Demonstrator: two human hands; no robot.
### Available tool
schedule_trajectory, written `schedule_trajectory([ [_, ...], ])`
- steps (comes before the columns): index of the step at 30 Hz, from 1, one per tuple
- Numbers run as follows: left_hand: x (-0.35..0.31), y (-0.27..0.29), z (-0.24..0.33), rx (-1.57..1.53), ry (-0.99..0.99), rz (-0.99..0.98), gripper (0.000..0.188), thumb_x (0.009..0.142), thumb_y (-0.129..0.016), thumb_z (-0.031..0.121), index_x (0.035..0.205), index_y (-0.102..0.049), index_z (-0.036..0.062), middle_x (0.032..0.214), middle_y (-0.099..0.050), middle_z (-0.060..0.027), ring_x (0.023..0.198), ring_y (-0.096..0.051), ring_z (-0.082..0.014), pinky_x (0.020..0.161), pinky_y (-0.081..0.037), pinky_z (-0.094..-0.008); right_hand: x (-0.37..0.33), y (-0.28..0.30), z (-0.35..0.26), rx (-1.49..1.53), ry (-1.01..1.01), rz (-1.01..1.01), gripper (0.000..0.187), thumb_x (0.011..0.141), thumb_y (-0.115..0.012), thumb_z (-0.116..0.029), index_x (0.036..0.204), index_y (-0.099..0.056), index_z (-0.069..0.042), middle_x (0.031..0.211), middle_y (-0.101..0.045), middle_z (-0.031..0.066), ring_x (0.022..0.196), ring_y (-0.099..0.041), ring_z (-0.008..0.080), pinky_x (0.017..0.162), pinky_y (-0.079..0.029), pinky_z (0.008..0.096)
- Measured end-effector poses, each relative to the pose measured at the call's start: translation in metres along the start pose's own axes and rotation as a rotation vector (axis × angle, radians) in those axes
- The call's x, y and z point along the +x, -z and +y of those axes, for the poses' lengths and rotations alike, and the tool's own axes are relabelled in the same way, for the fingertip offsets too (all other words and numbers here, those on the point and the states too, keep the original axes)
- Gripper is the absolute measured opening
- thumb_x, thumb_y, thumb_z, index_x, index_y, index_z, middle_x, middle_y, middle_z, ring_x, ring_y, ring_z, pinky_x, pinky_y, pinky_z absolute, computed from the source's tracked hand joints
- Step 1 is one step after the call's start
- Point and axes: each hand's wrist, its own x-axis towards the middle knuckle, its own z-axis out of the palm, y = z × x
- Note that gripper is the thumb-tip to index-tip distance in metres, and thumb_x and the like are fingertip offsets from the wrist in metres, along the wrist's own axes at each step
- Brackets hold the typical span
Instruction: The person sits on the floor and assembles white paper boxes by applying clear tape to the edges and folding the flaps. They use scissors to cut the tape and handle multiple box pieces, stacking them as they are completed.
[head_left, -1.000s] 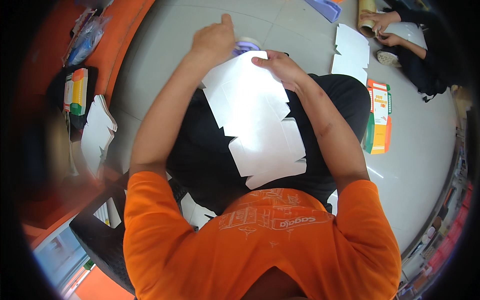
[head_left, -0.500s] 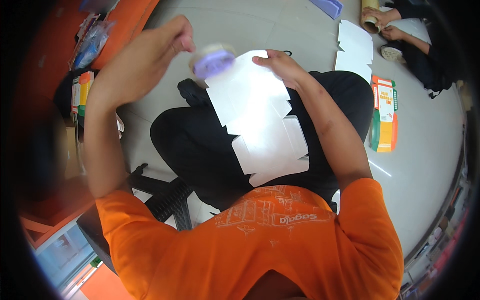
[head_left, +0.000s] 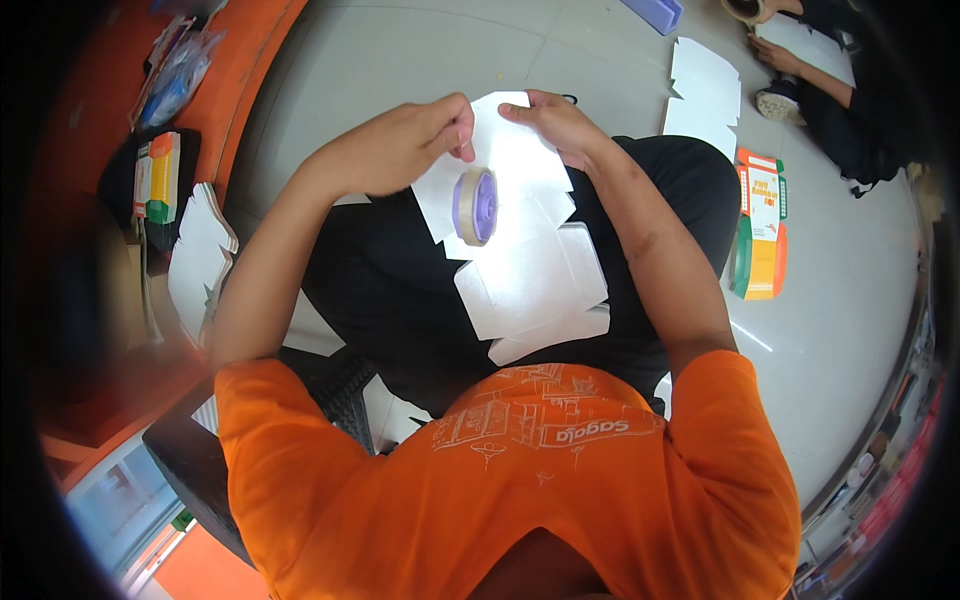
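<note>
A flat white box blank (head_left: pixel 535 275) with cut flaps lies over my lap, tilted up at its far end. My right hand (head_left: pixel 560 125) grips the far right corner, thumb on top and fingers underneath. Over the far left part of the blank, my left hand (head_left: pixel 425 145) is closed in a pinch. Just below those fingers is a roll of clear tape (head_left: pixel 475 207) with a purple core, apart from the fingers and seemingly hanging by its strip. The strip itself is too clear to make out.
A stack of white blanks (head_left: pixel 200 260) stands at the left beside a printed box (head_left: pixel 158 180). On the floor at the right lie another white blank (head_left: pixel 703 95) and an orange, yellow and green carton (head_left: pixel 763 225). A co-worker's hands (head_left: pixel 775 50) hold a tape roll (head_left: pixel 745 8) and sheet.
My left hand has moved right, over the blank, and the tape roll has swung along with it. My right hand keeps its grip. The co-worker's tape roll has shifted away.
</note>
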Motion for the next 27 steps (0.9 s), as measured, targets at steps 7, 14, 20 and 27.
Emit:
schedule_trajectory([
  [7,0.022,-0.001,-0.037,-0.138,0.087,0.036,0.028,0.108,-0.036,0.025,0.105,-0.049,0.0005,0.095,-0.071,-0.0147,0.089,-0.068,-0.0251,0.084,-0.053,-0.0362,0.002,0.000,0.002,-0.013,0.020,-0.005,0.041,0.094,-0.066,-0.023,0.122,-0.056,0.005,0.114,-0.064,0.0166,0.101,-0.065,0.0237,0.081,-0.056,0.0352],
  [14,0.010,-0.006,-0.027,-0.115,0.281,0.138,0.021,0.106,-0.038,0.022,0.103,-0.048,0.0033,0.092,-0.067,-0.0102,0.078,-0.069,-0.0193,0.066,-0.054,-0.0309,0.003,0.001,0.004,0.002,-0.002,0.011,0.043,0.093,-0.068,-0.024,0.122,-0.056,0.005,0.114,-0.064,0.0166,0.102,-0.064,0.0238,0.082,-0.055,0.0357],
  [20,0.005,-0.009,-0.030,-0.216,0.280,0.260,0.024,0.106,-0.037,0.022,0.102,-0.050,0.0027,0.093,-0.068,-0.0106,0.076,-0.070,-0.0190,0.063,-0.052,-0.0309,0.004,0.000,0.004,0.008,0.003,0.017,0.040,0.094,-0.067,-0.023,0.121,-0.057,0.004,0.113,-0.064,0.0144,0.098,-0.065,0.0222,0.081,-0.055,0.0347],
  [27,0.024,-0.021,-0.061,-0.091,0.145,0.352,0.018,0.105,-0.041,0.018,0.101,-0.050,0.0035,0.095,-0.066,-0.0082,0.094,-0.064,-0.0177,0.087,-0.048,-0.0327,0.001,-0.004,-0.001,-0.014,-0.029,0.026,0.038,0.095,-0.067,-0.022,0.121,-0.058,0.004,0.110,-0.065,0.0118,0.095,-0.064,0.0159,0.082,-0.053,0.0293],
])
